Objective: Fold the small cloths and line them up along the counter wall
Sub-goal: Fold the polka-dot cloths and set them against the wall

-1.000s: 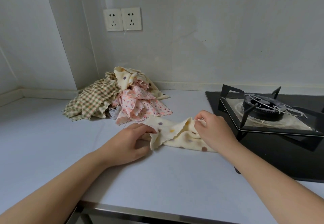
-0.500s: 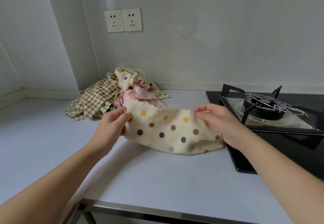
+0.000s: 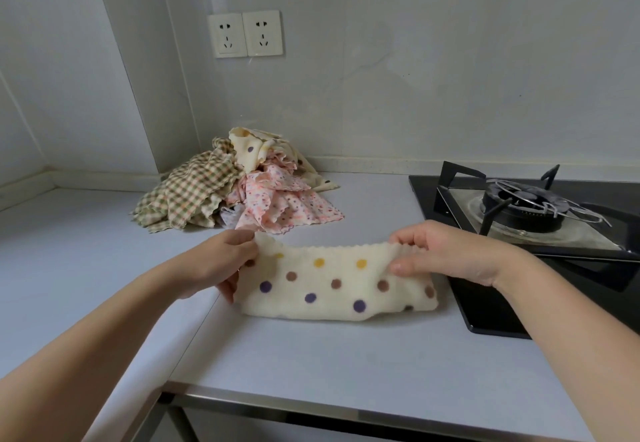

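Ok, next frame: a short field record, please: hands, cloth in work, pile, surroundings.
left hand: pinches dotted cloth, top left corner
right hand: pinches its top right corner
dotted cloth: stretched between hands, lower edge on counter
pile: unfolded cloths by the wall
stove: right of the cloth
folded row: none visible

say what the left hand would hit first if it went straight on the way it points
Beyond the dotted cloth it pinches, the left hand would likely meet the pink floral cloth; depth unclear.

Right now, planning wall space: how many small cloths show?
4: cream polka-dot cloth held in front; green checked cloth, pink floral cloth, cream dotted cloth piled behind. More may be hidden.
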`<state>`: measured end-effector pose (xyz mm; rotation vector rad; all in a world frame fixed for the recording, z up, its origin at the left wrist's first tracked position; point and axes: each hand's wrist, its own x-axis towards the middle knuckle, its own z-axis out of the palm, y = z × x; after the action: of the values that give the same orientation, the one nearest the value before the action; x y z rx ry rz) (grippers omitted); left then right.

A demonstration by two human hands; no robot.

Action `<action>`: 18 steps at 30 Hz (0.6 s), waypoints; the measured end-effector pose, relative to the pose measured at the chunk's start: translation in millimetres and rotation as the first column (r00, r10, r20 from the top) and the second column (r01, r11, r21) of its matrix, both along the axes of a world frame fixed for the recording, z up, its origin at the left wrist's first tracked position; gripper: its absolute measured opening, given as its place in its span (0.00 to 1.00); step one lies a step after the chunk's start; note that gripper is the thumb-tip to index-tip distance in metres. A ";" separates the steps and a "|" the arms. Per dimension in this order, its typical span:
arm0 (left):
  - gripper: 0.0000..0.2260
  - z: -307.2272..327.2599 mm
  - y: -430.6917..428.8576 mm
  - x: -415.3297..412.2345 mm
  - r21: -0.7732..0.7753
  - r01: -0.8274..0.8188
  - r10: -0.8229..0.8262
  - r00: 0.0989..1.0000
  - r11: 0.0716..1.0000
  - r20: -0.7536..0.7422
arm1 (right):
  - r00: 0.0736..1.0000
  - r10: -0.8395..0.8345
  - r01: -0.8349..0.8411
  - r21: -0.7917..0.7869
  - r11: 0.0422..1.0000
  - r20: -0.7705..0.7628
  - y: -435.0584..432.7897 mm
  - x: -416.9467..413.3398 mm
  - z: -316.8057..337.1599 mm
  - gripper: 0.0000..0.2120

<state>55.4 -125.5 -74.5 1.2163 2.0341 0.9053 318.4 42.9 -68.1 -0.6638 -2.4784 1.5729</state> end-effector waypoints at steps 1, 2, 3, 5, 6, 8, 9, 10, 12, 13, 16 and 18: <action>0.11 0.6 0.1 -0.2 0.010 -0.006 0.007 1.000 1.000 -0.010 | 0.999 -0.016 0.015 -0.022 1.000 -0.047 -1.0 -1.7 -0.4 0.02; 0.11 2.0 0.1 -0.5 0.017 -0.016 0.017 1.000 1.000 -0.014 | 0.997 -0.021 0.015 -0.081 0.997 -0.068 -1.3 -2.7 -0.9 0.01; 0.11 2.9 -0.2 -1.8 0.020 -0.028 0.028 0.999 0.999 -0.017 | 0.998 -0.014 0.004 -0.151 0.989 -0.062 -2.0 -3.3 -1.9 0.01; 0.11 3.9 -0.5 -4.4 0.018 -0.050 0.051 0.998 0.999 -0.033 | 1.000 0.028 -0.024 -0.252 0.967 0.012 -2.3 -3.0 -4.1 0.07; 0.12 4.1 -0.6 -4.8 0.018 -0.058 0.059 0.997 0.998 -0.047 | 0.997 0.049 -0.032 -0.279 0.960 0.055 -2.1 -2.5 -4.6 0.09; 0.12 3.6 -0.5 -4.7 0.023 -0.070 0.072 0.994 0.997 -0.085 | 0.993 0.074 -0.043 -0.295 0.955 0.095 -2.9 -2.1 -4.5 0.05; 0.12 3.0 -0.2 -4.4 0.026 -0.077 0.080 0.991 0.997 -0.104 | 0.992 0.069 -0.036 -0.292 0.956 0.103 -2.9 -2.6 -4.2 0.04; 0.12 2.0 0.4 -4.4 0.027 -0.085 0.087 0.988 0.996 -0.124 | 0.992 0.051 -0.018 -0.273 0.962 0.116 -1.7 -3.0 -4.6 0.04; 0.13 -1.2 2.3 -4.1 0.030 -0.099 0.103 0.977 0.995 -0.184 | 0.985 -0.013 0.044 -0.185 0.982 0.170 0.3 -3.5 -5.0 0.04; 0.13 -3.9 4.0 -3.7 0.037 -0.107 0.113 0.964 0.994 -0.239 | 0.977 -0.061 0.086 -0.119 0.989 0.206 1.2 -4.0 -5.4 0.05; 0.14 -13.8 10.3 2.0 0.078 -0.133 0.154 0.871 0.988 -0.466 | 0.945 -0.199 0.199 0.026 0.980 0.257 2.6 -7.3 -9.0 0.07; 0.13 -21.3 14.4 8.4 0.124 -0.147 0.192 0.787 0.981 -0.587 | 0.932 -0.270 0.249 0.112 0.962 0.243 1.1 -9.9 -10.9 0.09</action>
<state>63.8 -111.1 -95.8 1.5178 2.6655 0.7323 308.5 44.0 -79.0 -1.1960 -2.4783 1.3583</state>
